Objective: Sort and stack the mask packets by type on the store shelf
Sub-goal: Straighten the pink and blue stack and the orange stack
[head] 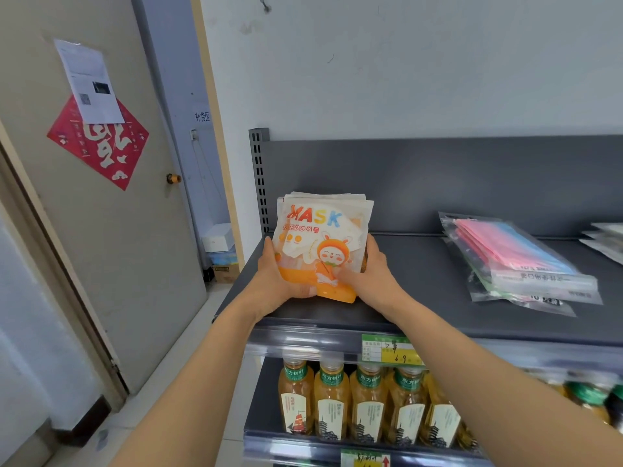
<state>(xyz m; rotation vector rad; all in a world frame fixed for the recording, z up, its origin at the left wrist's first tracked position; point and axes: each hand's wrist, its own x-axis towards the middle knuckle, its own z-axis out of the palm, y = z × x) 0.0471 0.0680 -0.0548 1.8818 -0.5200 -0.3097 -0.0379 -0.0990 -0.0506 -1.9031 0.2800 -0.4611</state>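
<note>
A stack of orange-and-white mask packets [320, 237], printed "MASK" with a cartoon rabbit, is tilted up at the left end of the dark grey shelf [421, 298]. My left hand [273, 274] grips the stack's left side. My right hand [371, 271] grips its right side, thumb across the front packet. The stack's bottom edge rests near the shelf's front. To the right lies a flat pile of clear packets [515, 261] holding pink, blue and green masks. More pale packets [606, 241] show at the far right edge, cut off by the frame.
Below the shelf stands a row of amber tea bottles [367, 402] behind a price rail with a green-yellow tag [391, 348]. A perforated shelf upright [259, 176] rises at the left. Left of it are a door [111, 214] and boxes [222, 254] on the floor.
</note>
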